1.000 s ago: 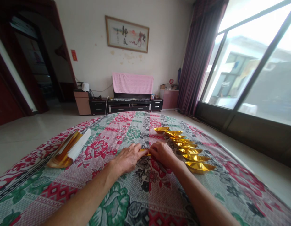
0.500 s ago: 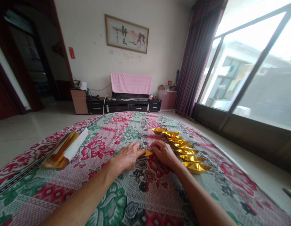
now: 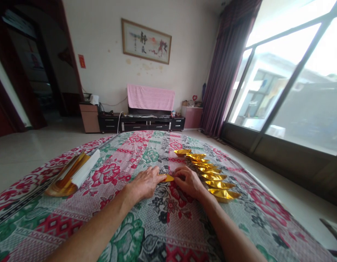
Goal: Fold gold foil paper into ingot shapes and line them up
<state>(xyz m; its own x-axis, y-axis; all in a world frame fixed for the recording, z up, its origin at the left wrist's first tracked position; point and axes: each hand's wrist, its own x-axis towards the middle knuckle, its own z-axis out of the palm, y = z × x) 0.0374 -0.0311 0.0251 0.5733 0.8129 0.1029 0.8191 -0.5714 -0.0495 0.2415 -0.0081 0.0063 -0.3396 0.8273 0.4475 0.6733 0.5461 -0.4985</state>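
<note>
A small folded piece of gold foil paper (image 3: 169, 178) lies low over the tablecloth between my hands, its pointed right end showing. My left hand (image 3: 146, 182) grips its left part, thumb along the top; the fingers cover the rest. At the pointed end, my right hand (image 3: 188, 181) is closed, with thumb and curled forefinger pinching the tip. Just right of that hand, several boat-shaped gold foil ingots (image 3: 218, 185) stand in a slanting row running away from me. Over to the left lies a loose, curled stack of gold and white paper sheets (image 3: 65, 179).
A flowered red, green and grey cloth (image 3: 103, 211) covers the round-ended table. Beyond it stand a black TV cabinet (image 3: 146, 125) and a television under a pink cloth (image 3: 150, 96). Large windows (image 3: 294, 83) and a purple curtain (image 3: 219, 72) are at the right.
The right forefinger and thumb have shifted slightly at the paper's pointed end, with the fingers a little more arched. My left hand keeps its hold. The view has turned slightly.
</note>
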